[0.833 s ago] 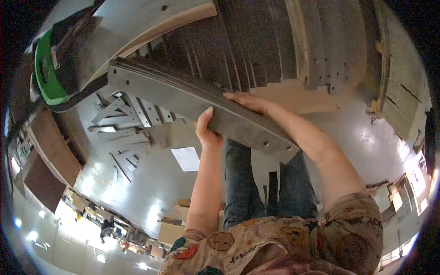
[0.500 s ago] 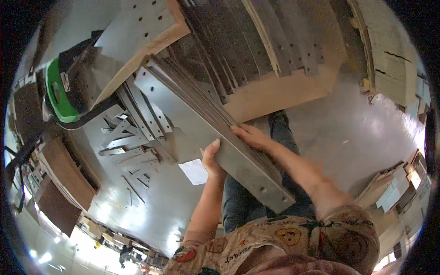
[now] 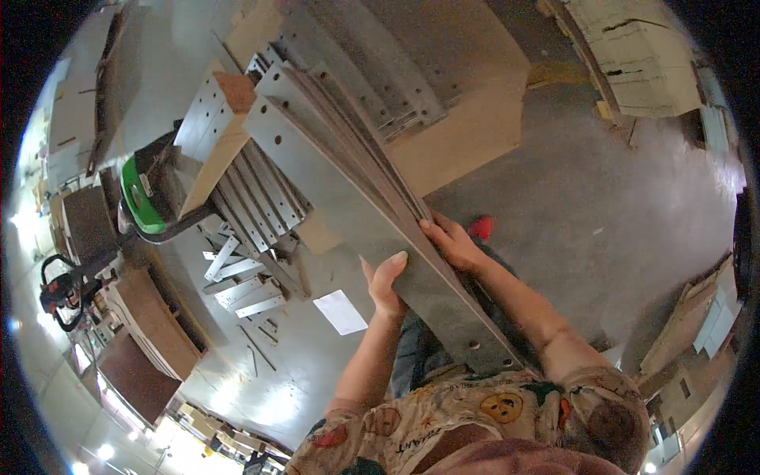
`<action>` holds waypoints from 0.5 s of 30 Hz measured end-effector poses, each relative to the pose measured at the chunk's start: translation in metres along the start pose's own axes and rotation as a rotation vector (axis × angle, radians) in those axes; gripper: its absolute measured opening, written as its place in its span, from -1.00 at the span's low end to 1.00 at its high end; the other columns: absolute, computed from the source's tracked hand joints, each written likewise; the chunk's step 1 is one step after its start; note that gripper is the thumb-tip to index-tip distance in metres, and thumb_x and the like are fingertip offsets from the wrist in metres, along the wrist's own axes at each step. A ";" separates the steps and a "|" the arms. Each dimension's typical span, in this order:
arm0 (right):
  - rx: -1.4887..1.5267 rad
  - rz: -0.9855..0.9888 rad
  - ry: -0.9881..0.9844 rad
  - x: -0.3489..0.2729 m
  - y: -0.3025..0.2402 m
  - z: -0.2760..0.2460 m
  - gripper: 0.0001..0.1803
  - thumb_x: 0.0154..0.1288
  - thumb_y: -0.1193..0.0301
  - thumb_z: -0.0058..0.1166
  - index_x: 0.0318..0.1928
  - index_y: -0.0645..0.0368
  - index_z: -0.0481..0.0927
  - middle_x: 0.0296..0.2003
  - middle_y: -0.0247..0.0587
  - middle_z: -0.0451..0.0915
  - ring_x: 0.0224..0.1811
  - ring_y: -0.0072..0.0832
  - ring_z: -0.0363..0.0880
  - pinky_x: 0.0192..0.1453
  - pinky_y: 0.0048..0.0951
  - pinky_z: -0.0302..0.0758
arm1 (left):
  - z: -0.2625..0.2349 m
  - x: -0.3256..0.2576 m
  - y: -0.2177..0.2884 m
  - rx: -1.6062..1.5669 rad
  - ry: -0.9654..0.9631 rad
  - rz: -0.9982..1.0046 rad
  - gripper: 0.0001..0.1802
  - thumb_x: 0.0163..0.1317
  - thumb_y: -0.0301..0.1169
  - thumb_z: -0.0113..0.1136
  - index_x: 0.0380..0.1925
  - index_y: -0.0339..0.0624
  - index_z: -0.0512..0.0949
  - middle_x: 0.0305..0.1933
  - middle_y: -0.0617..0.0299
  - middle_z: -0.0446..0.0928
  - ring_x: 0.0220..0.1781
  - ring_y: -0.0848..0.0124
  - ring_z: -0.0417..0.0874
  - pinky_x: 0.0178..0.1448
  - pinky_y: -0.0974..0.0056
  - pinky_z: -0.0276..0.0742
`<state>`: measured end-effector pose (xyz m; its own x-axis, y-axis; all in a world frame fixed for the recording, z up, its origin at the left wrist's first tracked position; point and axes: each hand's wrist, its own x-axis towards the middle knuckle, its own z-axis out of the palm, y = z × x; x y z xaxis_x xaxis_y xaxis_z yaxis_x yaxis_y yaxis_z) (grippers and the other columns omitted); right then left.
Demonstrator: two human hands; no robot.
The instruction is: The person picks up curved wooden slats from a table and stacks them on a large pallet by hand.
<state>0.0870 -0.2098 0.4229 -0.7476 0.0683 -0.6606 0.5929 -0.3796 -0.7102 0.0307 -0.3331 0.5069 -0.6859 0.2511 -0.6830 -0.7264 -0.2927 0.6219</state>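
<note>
Now we've swung the metal bars (image 3: 348, 202) nearer our shirt (image 3: 511, 405); left hand (image 3: 385, 286) and right hand (image 3: 456, 247), grip clasping both sides, so they're still unplaced.

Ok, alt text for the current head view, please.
A person's left hand and right hand hold a slanting stack of long grey plates with holes near their ends. Smaller grey pieces and a white sheet lie on the floor to the left; beyond, other plates rest on a tan board.
</note>
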 end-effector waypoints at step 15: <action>0.242 0.013 0.431 0.037 -0.041 -0.245 -0.42 0.32 -0.01 -0.30 -0.09 0.30 0.49 -0.21 -0.07 0.56 -0.22 -0.41 0.53 -0.16 -0.36 0.46 | 0.233 0.137 -0.084 -0.045 -0.380 -0.206 -0.13 -0.07 -0.52 0.12 0.28 -0.07 -0.03 0.03 0.12 0.31 -0.02 0.31 0.39 0.03 0.26 0.36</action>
<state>0.1081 0.0341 0.3677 -0.5189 0.4178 -0.7457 0.4765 -0.5829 -0.6582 -0.0126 -0.0593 0.4499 -0.5003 0.6281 -0.5959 -0.8529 -0.2390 0.4642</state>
